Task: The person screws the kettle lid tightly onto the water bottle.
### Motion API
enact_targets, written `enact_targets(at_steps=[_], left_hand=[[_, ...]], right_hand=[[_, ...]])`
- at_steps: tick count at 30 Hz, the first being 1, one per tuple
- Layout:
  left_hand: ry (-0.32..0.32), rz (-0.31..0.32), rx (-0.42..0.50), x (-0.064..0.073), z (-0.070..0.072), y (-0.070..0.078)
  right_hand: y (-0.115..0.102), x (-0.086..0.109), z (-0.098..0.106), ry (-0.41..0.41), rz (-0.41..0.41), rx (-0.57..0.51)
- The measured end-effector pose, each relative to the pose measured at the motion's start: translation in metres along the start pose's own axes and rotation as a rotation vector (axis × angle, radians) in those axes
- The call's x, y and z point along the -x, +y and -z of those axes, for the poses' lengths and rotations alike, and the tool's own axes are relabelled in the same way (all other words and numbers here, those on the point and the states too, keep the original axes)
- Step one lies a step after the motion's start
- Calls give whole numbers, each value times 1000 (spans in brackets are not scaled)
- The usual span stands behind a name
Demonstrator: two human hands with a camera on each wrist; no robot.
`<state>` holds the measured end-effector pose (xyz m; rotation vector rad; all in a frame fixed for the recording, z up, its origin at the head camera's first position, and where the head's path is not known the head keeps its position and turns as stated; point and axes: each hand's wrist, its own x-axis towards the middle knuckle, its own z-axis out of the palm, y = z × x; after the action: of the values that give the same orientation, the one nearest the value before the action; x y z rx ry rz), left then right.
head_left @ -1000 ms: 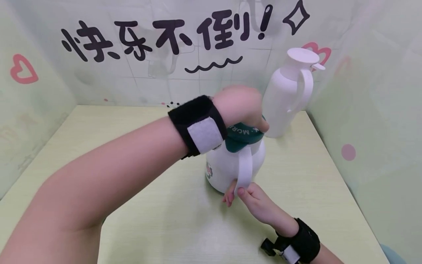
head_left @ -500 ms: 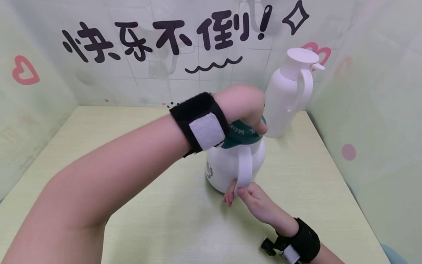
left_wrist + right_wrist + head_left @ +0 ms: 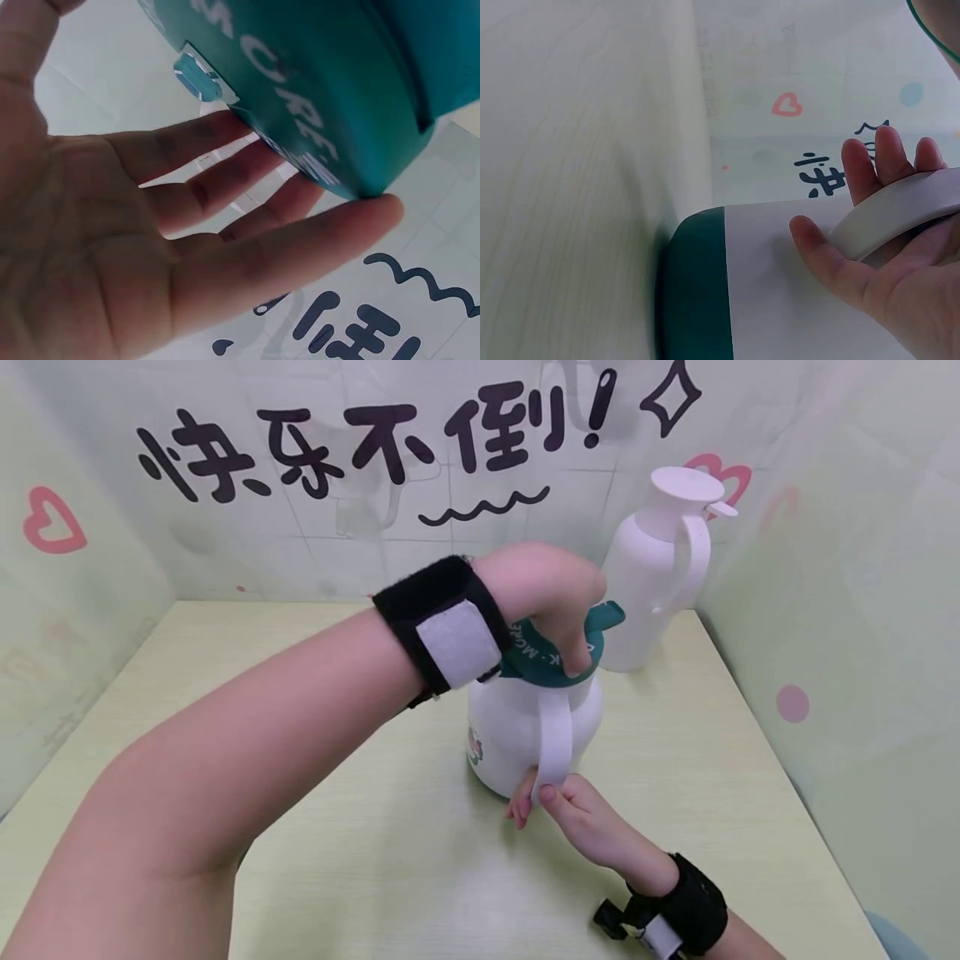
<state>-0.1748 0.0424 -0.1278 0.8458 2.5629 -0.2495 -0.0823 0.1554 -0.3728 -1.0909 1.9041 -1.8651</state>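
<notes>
A white insulated jug [image 3: 498,727] with a dark green base stands upright on the table, its handle [image 3: 556,739] toward me. My left hand [image 3: 551,589] reaches over the top and grips the green lid [image 3: 538,664] from above, thumb at the near rim. The left wrist view has the fingers [image 3: 225,176] along the edge of this lettered lid [image 3: 322,90]. Low on the handle, my right hand [image 3: 588,818] holds on; its fingers pass through the loop. In the right wrist view the thumb [image 3: 821,255] lies beside the white handle [image 3: 900,202], close to the jug wall.
A tall white flask [image 3: 648,560] with a handle stands at the back right, just behind the jug. The pale wood table [image 3: 337,827] ends at printed curtains [image 3: 300,552] on the back and both sides. A black strap [image 3: 442,627] circles each wrist.
The lid has turned under my left hand: its near lettering moved left and a green tab now shows at the right. The left wrist shifted slightly up and left. My right hand stayed put.
</notes>
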Motion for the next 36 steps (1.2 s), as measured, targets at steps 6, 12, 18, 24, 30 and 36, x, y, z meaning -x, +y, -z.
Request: enact_targets(at_steps=[6,12,18,24,30,36], left_hand=[[-3,-59,12,1,1,-6],[-28,-88,19,0,3,-9],[-40,-116,25,0,4,-11],[-29,-147,10,0,2,-15],[-40,-186,25,-1,2,-16],[-42,-163,4,0,2,-15]], right_hand=[[0,0,1,-3,-6,6],[1,0,1,0,0,8],[1,0,1,-1,14,11],[1,1,1,-3,3,8],[1,1,1,-1,-3,-1],[1,1,1,-3,2,-6]])
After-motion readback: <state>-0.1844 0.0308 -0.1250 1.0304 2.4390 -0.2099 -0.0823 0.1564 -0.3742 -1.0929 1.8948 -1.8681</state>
